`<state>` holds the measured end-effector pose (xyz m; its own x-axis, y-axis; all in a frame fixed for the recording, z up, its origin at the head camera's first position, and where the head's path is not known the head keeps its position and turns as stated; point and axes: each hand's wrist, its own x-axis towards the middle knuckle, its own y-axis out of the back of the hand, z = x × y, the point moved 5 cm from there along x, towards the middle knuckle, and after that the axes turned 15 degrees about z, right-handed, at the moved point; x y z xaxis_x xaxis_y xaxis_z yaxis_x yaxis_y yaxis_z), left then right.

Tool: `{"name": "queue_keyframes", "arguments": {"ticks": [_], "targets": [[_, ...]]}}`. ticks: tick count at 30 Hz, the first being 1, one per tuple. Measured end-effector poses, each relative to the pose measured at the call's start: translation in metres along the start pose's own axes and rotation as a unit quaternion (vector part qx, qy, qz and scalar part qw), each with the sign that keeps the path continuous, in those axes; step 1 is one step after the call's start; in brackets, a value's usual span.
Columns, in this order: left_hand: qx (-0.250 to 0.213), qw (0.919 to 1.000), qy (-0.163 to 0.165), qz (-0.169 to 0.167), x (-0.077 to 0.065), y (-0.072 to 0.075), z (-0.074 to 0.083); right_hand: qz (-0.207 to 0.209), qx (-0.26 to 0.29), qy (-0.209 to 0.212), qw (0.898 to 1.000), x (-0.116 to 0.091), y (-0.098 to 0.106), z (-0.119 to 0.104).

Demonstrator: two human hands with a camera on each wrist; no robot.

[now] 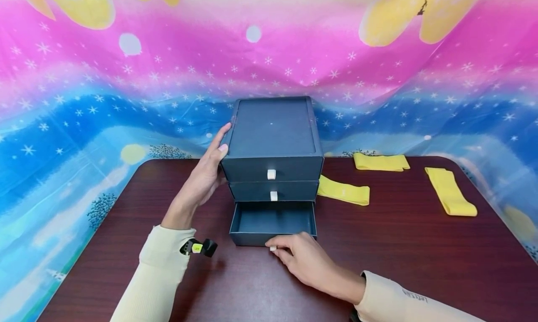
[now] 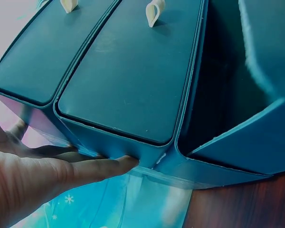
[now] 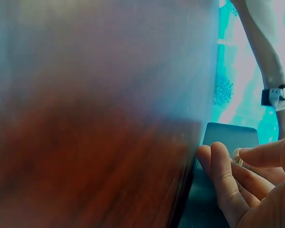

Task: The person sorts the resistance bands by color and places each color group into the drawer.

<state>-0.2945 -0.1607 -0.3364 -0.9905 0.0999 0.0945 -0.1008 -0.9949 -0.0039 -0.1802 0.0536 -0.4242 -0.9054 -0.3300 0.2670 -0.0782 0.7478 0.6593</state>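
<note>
A dark blue-grey drawer cabinet (image 1: 273, 130) stands upright at the middle of the table, its lowest drawer (image 1: 250, 239) pulled out and its inside bare. The upper two drawers are closed, each with a white pull tab (image 1: 271, 174). Against the cabinet's left side rests my left hand (image 1: 203, 175), fingers mostly straight along the wall, as the left wrist view also shows. My right hand (image 1: 308, 262) is at the front of the lowest drawer, pinching its small white pull tab (image 3: 237, 156) between thumb and fingers.
Three yellow fabric bands lie on the dark red table (image 1: 399, 266): one band (image 1: 344, 191) beside the cabinet, one band (image 1: 381, 162) near the back edge, one band (image 1: 451, 192) at far right. A colourful printed cloth (image 1: 189, 79) hangs behind the table.
</note>
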Motion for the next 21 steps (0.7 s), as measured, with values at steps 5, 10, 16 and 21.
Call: {"name": "queue_keyframes", "arguments": {"ticks": [5, 10, 16, 21], "targets": [[-0.003, 1.0, -0.001, -0.001, 0.0, 0.0, -0.001, -0.014, 0.013, -0.005, 1.0, -0.01, 0.0, -0.005], [-0.005, 1.0, 0.0, -0.002, 0.001, -0.001, -0.001, -0.027, 0.03, -0.004, 0.999, -0.018, -0.001, -0.008], [-0.004, 1.0, 0.0, 0.001, 0.0, -0.001, -0.001, -0.032, 0.03, 0.001, 0.999, -0.021, 0.0, -0.01], [0.001, 1.0, -0.001, 0.002, 0.0, 0.0, -0.001, -0.02, 0.031, 0.008, 0.999, -0.024, 0.009, -0.014]]}}
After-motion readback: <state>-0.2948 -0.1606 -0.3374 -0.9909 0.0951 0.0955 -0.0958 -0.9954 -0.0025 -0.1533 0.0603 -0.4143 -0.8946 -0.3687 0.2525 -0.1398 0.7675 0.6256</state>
